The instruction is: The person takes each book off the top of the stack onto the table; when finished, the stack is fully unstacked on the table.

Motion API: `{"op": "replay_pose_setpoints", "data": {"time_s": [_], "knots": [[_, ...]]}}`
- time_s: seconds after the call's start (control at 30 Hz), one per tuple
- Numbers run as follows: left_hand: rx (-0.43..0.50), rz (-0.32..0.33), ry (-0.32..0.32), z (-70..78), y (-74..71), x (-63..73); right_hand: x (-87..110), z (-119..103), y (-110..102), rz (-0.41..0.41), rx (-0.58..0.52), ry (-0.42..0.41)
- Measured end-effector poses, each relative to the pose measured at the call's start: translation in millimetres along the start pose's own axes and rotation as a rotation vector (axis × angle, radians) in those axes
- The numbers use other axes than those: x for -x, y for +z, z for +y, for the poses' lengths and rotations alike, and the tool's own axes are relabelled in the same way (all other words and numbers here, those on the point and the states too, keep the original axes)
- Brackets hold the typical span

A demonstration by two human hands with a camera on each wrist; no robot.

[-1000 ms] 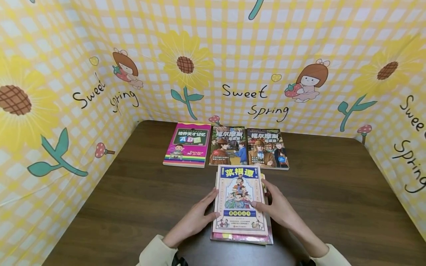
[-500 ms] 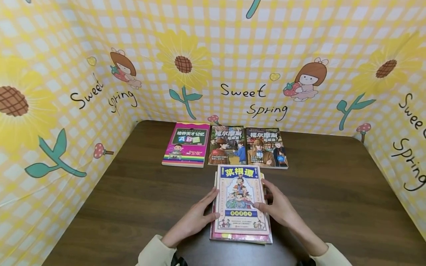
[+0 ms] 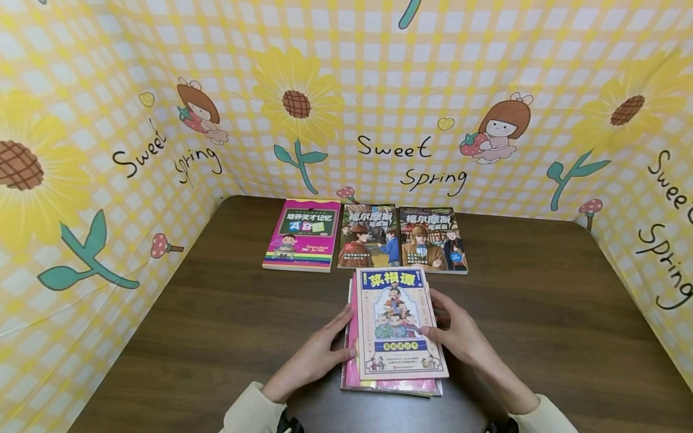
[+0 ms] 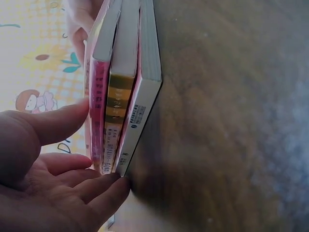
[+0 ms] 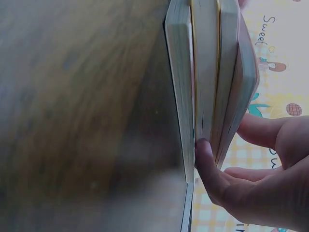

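Note:
A stack of several books stands near the table's front edge. Its top book (image 3: 402, 355) has a pale cover, a blue title band and cartoon figures, and it sits shifted right over a pink book (image 3: 354, 376). My right hand (image 3: 465, 340) holds the top book by its right edge, thumb on the cover; in the right wrist view a finger (image 5: 205, 157) also touches the page edges below. Along the stack's left side my left hand (image 3: 319, 358) rests with extended fingers. The left wrist view shows its thumb (image 4: 63, 121) at the upper spines and fingertips near the lowest book (image 4: 137, 116).
Behind the stack lie a pink ABC book (image 3: 303, 240) and two detective-cover books (image 3: 370, 237), side by side in a row. Yellow checked cloth (image 3: 346, 78) encloses the dark wooden table (image 3: 216, 337) at the back and sides.
The top book has slid to the right with my right hand, showing more of the pink book on the left. My left hand has stayed against the stack.

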State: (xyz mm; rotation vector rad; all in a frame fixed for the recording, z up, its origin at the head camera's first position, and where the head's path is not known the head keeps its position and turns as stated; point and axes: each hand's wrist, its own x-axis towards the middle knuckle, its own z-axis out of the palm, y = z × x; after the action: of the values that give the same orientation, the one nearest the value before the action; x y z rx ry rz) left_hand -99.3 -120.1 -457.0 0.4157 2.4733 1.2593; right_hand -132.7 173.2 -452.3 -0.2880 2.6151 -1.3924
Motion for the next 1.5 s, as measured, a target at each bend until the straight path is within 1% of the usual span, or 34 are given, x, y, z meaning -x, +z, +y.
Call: {"op": "replay_pose_setpoints", "data": {"time_s": [0.1, 0.33, 0.5, 0.57, 0.73, 0.8, 0.93, 1.13, 1.3, 1.4, 1.5], "knots": [[-0.006, -0.006, -0.002, -0.2, -0.2, -0.4, -0.4, 1, -3, 0.002, -0.001, 0.003], [-0.017, -0.007, -0.017, -1.0, -0.5, -1.8, 0.0, 2, -8, 0.006, -0.03, 0.059], [-0.01, -0.015, -0.031, -1.6, 0.1, -3.0, 1.7, 5, -12, 0.024, -0.043, 0.068], [-0.007, -0.018, -0.034, -1.7, 0.3, -3.2, 2.8, 5, -16, 0.019, -0.08, 0.09], [-0.002, -0.021, -0.025, -1.2, 0.5, -1.9, 5.3, 7, -29, -0.005, -0.233, 0.206], [-0.001, -0.022, -0.019, -0.9, 0.4, -1.2, 6.0, 9, -36, -0.01, -0.286, 0.239], [0.004, -0.021, -0.018, -1.0, -0.2, -0.8, 7.4, 12, -57, -0.013, -0.327, 0.247], [-0.008, -0.012, 0.001, -1.4, -0.6, -1.2, 9.7, 19, -94, 0.004, -0.328, 0.194], [-0.005, -0.011, 0.003, -1.8, -0.7, -1.2, 5.0, 25, -124, 0.015, -0.355, 0.164], [-0.001, -0.01, 0.0, -2.6, -0.4, -1.2, -1.7, 28, -142, 0.026, -0.406, 0.157], [0.0, -0.01, 0.003, -3.2, -0.1, -1.4, -8.9, 32, -161, 0.049, -0.484, 0.141]]}}
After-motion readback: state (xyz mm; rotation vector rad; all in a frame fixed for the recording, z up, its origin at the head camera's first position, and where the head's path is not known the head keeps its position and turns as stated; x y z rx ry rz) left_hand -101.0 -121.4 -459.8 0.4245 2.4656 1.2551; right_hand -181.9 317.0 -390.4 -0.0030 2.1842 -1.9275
